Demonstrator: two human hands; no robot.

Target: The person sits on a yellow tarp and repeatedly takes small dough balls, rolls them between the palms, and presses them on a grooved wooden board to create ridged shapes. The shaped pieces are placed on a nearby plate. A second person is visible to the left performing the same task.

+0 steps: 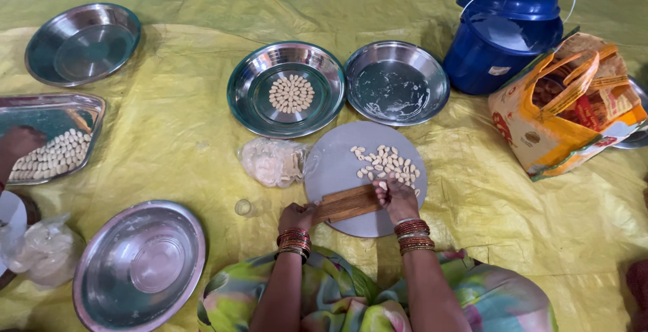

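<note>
Gripping the near-left end of a ridged wooden board [347, 203], the left hand [295, 217] has its fingers curled over the board's edge, while the right hand [397, 197] presses closed fingertips down on the board's far-right end, pinching a small pale dough piece [383, 185] against the ridges. The board lies tilted across the near half of a round grey disc [337, 163], its left end just over the disc's rim. On the far-right part of the disc a loose scatter of shaped dough pieces [388, 161] lies just beyond the right hand, leaving the disc's far-left part bare. Touching the disc's left edge is a clear plastic bag of dough [270, 162]. Beyond the disc sit two round steel plates, nearly touching each other: the left plate [246, 95] holds a neat round cluster of pieces at its centre, and the right plate [432, 79] is smeared white. A blue lidded bucket [499, 41] and an orange printed bag [560, 116] crowd the far right. To the near left a large steel plate [101, 285] lies well apart from the left hand, with open yellow sheet [182, 149] between. Farther left, a rectangular steel tray [94, 106] holds rows of pieces, with another person's hand [20, 143] at its edge, and one more steel plate [40, 41] sits at the far left corner.
</note>
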